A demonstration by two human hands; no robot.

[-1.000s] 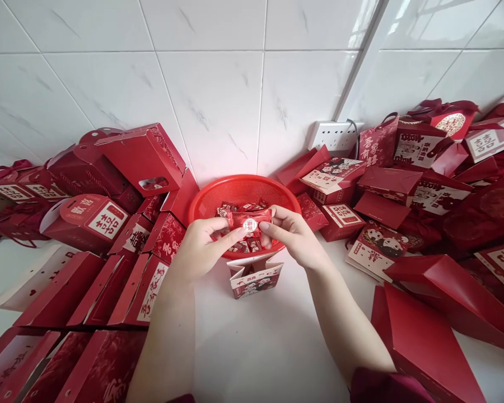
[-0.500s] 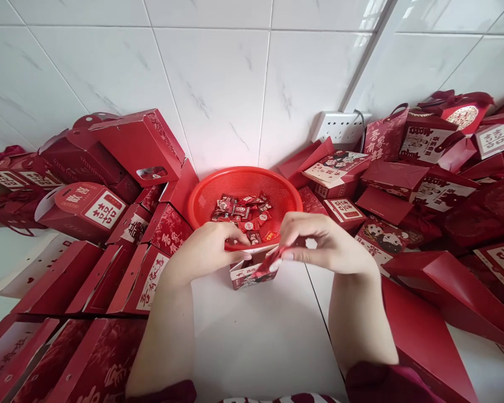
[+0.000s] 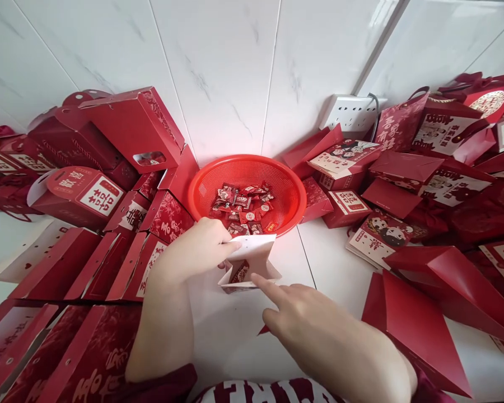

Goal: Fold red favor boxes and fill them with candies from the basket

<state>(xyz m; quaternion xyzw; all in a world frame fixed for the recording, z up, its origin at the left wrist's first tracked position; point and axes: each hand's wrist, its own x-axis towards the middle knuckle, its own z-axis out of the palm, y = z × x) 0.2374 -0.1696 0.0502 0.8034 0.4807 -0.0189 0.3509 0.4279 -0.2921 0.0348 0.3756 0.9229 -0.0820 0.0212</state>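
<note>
A small paper gift box (image 3: 252,246) stands open at the top on the white surface, its pale inside showing. One dark red wrapped candy (image 3: 240,272) is visible inside it. My left hand (image 3: 205,246) grips the box's back left edge between thumb and fingers. My right hand (image 3: 294,313) reaches in from the front right, its index finger stretched to the near rim. The other fingers are curled, and a pointed red piece (image 3: 264,331) sticks out from under them; most of it is hidden. Just behind the box sits a red mesh basket (image 3: 294,215) with several wrapped candies (image 3: 247,204).
Red gift boxes (image 3: 121,274) stand in rows on the left. More red boxes and bags (image 3: 407,162) are heaped on the right, near a white power strip (image 3: 348,115). A large red box (image 3: 415,330) lies beside my right forearm. A tiled wall (image 3: 227,73) rises behind.
The box's top has been spread wider. My right hand has drawn back toward me and down, index finger now extended, with the red piece below its curled fingers. The view has shifted slightly.
</note>
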